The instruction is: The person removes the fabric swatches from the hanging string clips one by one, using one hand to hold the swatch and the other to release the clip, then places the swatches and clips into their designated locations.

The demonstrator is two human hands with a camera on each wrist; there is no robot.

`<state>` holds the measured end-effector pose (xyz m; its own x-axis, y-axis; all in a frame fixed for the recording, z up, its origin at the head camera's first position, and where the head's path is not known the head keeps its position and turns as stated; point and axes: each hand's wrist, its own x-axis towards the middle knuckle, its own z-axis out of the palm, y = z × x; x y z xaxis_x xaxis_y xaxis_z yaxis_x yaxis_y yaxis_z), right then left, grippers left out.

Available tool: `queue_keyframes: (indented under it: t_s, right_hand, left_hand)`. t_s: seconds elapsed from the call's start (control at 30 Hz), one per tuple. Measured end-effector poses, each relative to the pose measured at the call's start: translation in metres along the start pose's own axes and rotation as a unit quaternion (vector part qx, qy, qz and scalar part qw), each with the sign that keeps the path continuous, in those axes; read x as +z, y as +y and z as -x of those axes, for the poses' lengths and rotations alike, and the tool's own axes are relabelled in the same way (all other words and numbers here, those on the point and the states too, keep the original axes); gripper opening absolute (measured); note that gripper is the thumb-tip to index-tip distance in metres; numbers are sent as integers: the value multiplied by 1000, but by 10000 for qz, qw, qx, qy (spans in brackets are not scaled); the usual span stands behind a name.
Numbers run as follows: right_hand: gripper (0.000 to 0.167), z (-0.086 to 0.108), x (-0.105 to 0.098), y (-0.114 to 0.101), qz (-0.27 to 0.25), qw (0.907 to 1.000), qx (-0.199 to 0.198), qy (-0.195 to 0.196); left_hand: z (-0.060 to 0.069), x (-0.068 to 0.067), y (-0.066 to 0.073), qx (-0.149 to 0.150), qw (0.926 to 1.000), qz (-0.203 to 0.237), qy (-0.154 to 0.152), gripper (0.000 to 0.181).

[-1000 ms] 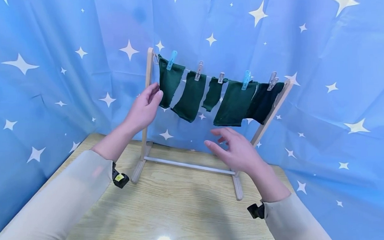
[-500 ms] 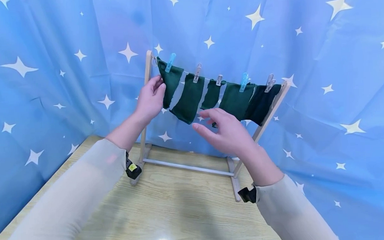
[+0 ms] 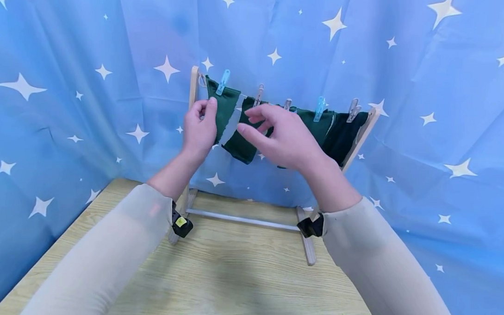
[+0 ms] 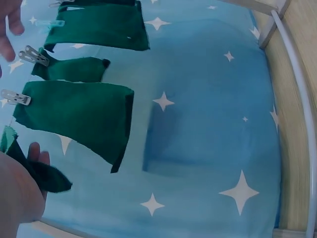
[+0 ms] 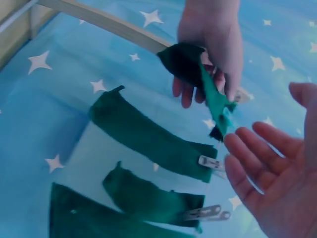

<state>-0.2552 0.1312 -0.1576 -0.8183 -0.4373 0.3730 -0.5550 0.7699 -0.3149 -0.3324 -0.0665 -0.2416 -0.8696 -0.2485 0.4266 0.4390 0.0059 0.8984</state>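
Several dark green cloth pieces hang by clothespins from a line on a wooden stand. My left hand [image 3: 199,131] pinches the left edge of the leftmost green cloth [image 3: 226,109], below its blue clothespin [image 3: 223,82]. In the right wrist view that cloth [image 5: 184,64] is folded between the left thumb and fingers. My right hand [image 3: 289,140] holds nothing; its fingers are spread and loosely bent. It hovers in front of the second cloth [image 3: 240,146] and hides most of the third. In the right wrist view, its fingertips [image 5: 235,144] come close to the leftmost cloth's pegged top.
The stand's left post [image 3: 194,87] and right post [image 3: 361,137] hold the line. A white bar [image 3: 241,218] joins its feet on the wood-grain table [image 3: 189,280]. A blue star-patterned curtain [image 3: 88,112] hangs behind. More clothespins [image 3: 320,109] grip the line.
My left hand has moved from beside the leftmost cloth onto its edge and pinches it. My right hand has risen and moved left, from below the cloths to in front of them.
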Motion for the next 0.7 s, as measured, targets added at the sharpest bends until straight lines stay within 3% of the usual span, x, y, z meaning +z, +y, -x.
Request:
queue_keyframes:
  t_s: [0.17, 0.37, 0.5, 0.7]
  right_hand:
    - [47, -18, -8, -5, -99, 9992, 97, 364]
    - [41, -41, -7, -10, -165, 9973, 265, 672]
    - [38, -52, -5, -14, -220, 9957, 555, 704]
    - [40, -67, 2, -24, -748, 9912, 850, 686]
  left_hand:
    - [2, 1, 5, 43, 9992, -157, 359, 41]
    - [2, -13, 6, 415, 9950, -567, 710, 31]
    - [1, -20, 5, 403, 9949, -579, 724, 33]
    - [-1, -24, 0, 403, 9936, -694, 794, 32]
